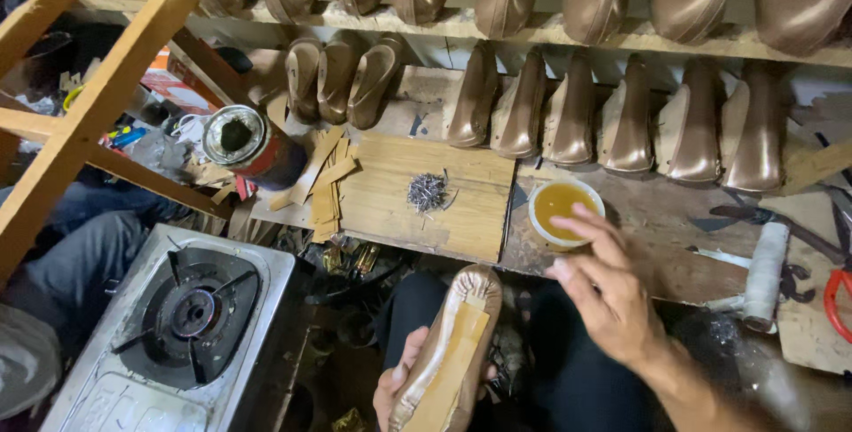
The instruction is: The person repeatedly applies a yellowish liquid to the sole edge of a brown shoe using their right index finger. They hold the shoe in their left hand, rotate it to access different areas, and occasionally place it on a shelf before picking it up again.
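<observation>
From the head view, your left hand (397,388) is clamped round a bronze shoe upper on its last (453,343), sole up over your lap, so the tan insole faces you; your right hand (603,286) reaches, fingers spread and empty, over the small white bowl of amber glue (564,210) on the worn wooden bench (426,197).
</observation>
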